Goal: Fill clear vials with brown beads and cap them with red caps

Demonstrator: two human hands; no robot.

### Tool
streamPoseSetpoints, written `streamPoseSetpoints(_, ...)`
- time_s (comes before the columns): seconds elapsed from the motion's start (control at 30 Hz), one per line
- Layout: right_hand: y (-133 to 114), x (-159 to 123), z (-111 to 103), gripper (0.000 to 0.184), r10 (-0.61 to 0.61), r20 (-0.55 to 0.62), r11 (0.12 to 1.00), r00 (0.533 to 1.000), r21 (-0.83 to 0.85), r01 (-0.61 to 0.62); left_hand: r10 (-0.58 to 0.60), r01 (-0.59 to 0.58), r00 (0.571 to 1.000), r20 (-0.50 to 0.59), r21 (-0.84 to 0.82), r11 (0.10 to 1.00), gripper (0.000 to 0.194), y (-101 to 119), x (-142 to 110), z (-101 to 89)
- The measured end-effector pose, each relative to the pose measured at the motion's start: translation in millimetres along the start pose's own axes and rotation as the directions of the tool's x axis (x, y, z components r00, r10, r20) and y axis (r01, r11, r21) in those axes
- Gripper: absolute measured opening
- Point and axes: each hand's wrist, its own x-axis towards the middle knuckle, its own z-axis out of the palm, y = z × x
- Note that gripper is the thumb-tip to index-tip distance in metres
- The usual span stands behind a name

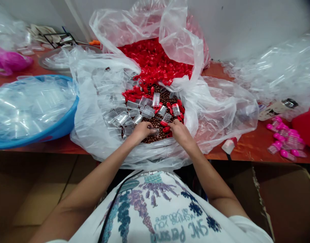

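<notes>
In front of me an open clear plastic bag holds brown beads, clear plastic containers and loose red caps. My left hand is closed, pinching a clear container low over the beads; it is partly blurred. Just to its right, the fingertips of my right hand are pinched at a red cap. Beyond the hands lie several containers fitted with red caps, among them a capped container. Fingers hide part of what each hand holds.
A second bag of red caps stands behind. At left is a blue basin heaped with clear containers. Pink-capped containers, a patterned bottle and a red bowl are at right. Cardboard boxes sit below the table edge.
</notes>
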Motion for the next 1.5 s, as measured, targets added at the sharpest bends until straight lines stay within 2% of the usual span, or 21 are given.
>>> streamPoseSetpoints(0.1,0,-1,-1,0.031,0.022,-0.005,1.000,1.000,0.015,-0.022,-0.024,0.039,0.996,0.081,-0.181,0.983,0.018,-1,6,11.9)
streamPoseSetpoints(0.27,-1,-3,-2,0.034,0.054,-0.033,0.997,0.998,0.049,-0.053,-0.057,0.105,0.987,0.150,-0.334,0.937,0.021,2,9,21.8)
streamPoseSetpoints(0.33,-1,-3,-1,0.034,0.083,-0.120,0.988,0.989,0.142,-0.066,-0.071,0.158,0.975,0.210,-0.433,0.888,0.023,2,9,22.9)
streamPoseSetpoints(0.4,1,-2,2,0.032,0.137,-0.258,0.949,0.956,0.310,-0.052,-0.066,0.197,0.964,0.257,-0.528,0.826,0.028,2,9,23.6)
streamPoseSetpoints(0.47,2,-2,3,0.030,0.192,-0.366,0.866,0.911,0.500,0.019,-0.058,0.219,0.959,0.277,-0.597,0.771,0.033,2,8,24.2)
streamPoseSetpoints(0.53,2,-3,3,0.027,0.258,-0.385,0.738,0.886,0.670,0.077,-0.056,0.232,0.957,0.284,-0.635,0.737,0.034,2,8,24.3)
streamPoseSetpoints(0.6,0,-4,2,0.028,0.355,-0.315,0.583,0.880,0.811,0.056,-0.059,0.240,0.956,0.288,-0.649,0.722,0.033,2,7,23.4)
streamPoseSetpoints(0.67,-3,-5,1,0.038,0.453,-0.207,0.423,0.867,0.906,-0.005,-0.057,0.245,0.954,0.295,-0.655,0.715,0.034,2,6,20.8)
streamPoseSetpoints(0.73,-6,-6,-2,0.045,0.489,-0.129,0.304,0.863,0.952,-0.029,-0.034,0.238,0.952,0.303,-0.668,0.705,0.037,3,3,16.6)
streamPoseSetpoints(0.9,-13,-6,-10,0.044,0.401,-0.092,0.180,0.912,0.983,0.020,0.061,0.265,0.930,0.362,-0.778,0.570,0.040,9,-13,2.2)
streamPoseSetpoints(1.0,-18,-6,-14,0.052,0.315,-0.040,0.132,0.948,0.991,-0.002,0.083,0.263,0.928,0.364,-0.794,0.548,0.042,15,-25,-4.9)
streamPoseSetpoints(1.07,-21,-5,-15,0.054,0.271,-0.049,0.144,0.961,0.989,0.010,0.084,0.242,0.934,0.346,-0.789,0.564,0.044,18,-32,-8.1)
streamPoseSetpoints(1.17,-25,-5,-14,0.052,0.210,-0.071,0.226,0.975,0.974,0.022,0.083,0.204,0.946,0.312,-0.776,0.597,0.046,18,-40,-11.4)
streamPoseSetpoints(1.27,-29,-6,-15,0.047,0.163,-0.133,0.407,0.978,0.912,0.056,0.087,0.163,0.958,0.273,-0.769,0.618,0.047,16,-44,-13.2)
streamPoseSetpoints(1.4,-34,-10,-19,0.036,0.014,-0.344,0.699,0.939,0.675,0.237,0.107,0.085,0.972,0.207,-0.741,0.666,0.045,11,-45,-13.9)
streamPoseSetpoints(1.5,-35,-13,-19,0.035,-0.083,-0.431,0.800,0.898,0.509,0.318,0.120,0.055,0.976,0.184,-0.734,0.677,0.045,10,-45,-14.1)
